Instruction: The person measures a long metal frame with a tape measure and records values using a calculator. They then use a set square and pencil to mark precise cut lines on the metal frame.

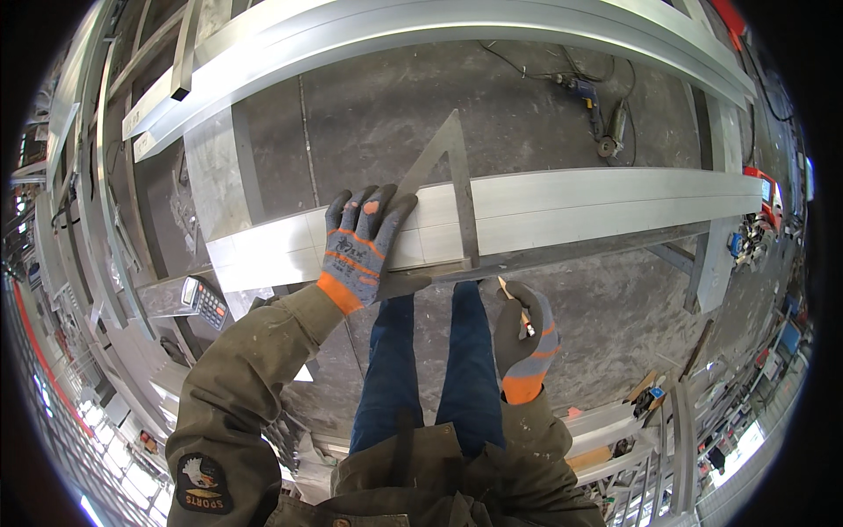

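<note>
My left hand (pixel 362 241), in a grey glove with orange bands, lies across a long silvery metal bar (pixel 588 198). Its fingers cover part of a metal triangle square (pixel 463 198), holding it against the bar, with the thumb at the near edge. One leg of the square crosses the bar and its point sticks out past the far edge. My right hand (pixel 527 338), gloved alike, is closed around a thin pencil (pixel 515 303). The pencil's tip points up toward the bar's near edge, apart from it.
A calculator (pixel 204 301) rests at the left near the bar's end. Beyond the bar, a blue drill (pixel 584 92) and an angle grinder (pixel 612 132) with cords lie on the grey floor (pixel 369 105). Long metal profiles (pixel 421 26) span the far side. A red device (pixel 769 195) sits at the right.
</note>
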Demonstrator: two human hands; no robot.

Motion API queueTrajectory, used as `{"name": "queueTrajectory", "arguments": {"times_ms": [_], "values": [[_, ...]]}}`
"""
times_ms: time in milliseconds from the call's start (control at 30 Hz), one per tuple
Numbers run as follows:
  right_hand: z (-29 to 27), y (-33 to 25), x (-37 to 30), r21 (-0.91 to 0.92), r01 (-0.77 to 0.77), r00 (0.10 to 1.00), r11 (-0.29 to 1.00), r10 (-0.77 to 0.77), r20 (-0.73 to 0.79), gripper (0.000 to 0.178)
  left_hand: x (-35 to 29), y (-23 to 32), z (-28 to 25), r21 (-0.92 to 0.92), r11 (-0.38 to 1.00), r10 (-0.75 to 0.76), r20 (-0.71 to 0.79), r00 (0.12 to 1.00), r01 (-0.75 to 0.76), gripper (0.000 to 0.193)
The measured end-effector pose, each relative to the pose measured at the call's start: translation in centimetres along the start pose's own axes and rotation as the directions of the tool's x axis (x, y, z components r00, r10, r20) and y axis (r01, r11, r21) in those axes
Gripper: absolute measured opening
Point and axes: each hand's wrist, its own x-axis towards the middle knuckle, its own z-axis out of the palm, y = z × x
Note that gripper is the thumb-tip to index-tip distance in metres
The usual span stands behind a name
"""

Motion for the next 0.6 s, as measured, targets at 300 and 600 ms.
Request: {"name": "queueTrajectory", "arguments": {"times_ms": [300, 600], "values": [[0.2, -0.9, 2.6, -0.066, -0.001, 1.0, 0.998, 0.001, -0.009, 0.019, 0.0, 0.0, -0.1, 0.006, 1.0, -0.001, 0.015, 1.0, 0.0, 0.109], [4.2, -2.3, 9.0, -0.038, 0.258, 0.966, 0.965, -0.258, -0.013, 0.019, 0.0, -0.1, 0.1, 0.045, 0.999, -0.004, 0.021, 1.0, 0.003, 0.115]]}}
